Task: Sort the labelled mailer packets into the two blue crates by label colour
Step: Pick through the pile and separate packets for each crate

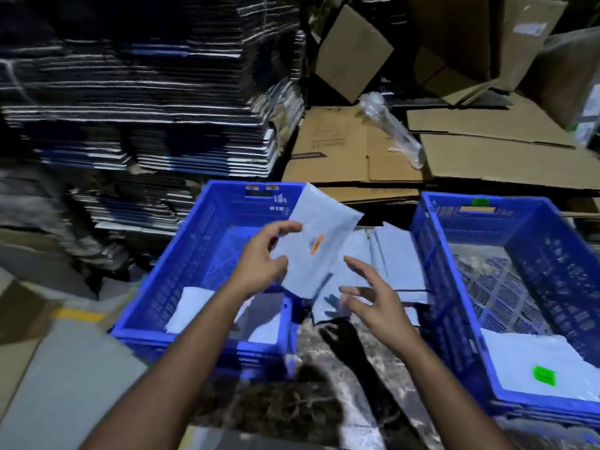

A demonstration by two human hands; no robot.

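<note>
A person's left hand (259, 258) pinches a pale mailer packet (319, 241) by its left edge, thumb and fingers curled on it, holding it tilted above the gap between two blue crates. The packet bears an orange label (316, 244) on its face. The right hand (373, 303) hangs just beside the packet's lower corner, its grip spread, fingers loose and holding nothing.

The left crate (162, 287), marked with an orange tag on its far rim, holds a few pale packets (191, 308) on its floor. The right crate (454, 319), marked with a green tag (480, 202) on its far rim, holds a packet with a green label (543, 375) in its near corner. More pale packets (399, 264) lie in a loose pile on the floor between the crates. Behind them stand flattened cardboard sheets (487, 157) and dark stacked bundles (146, 108).
</note>
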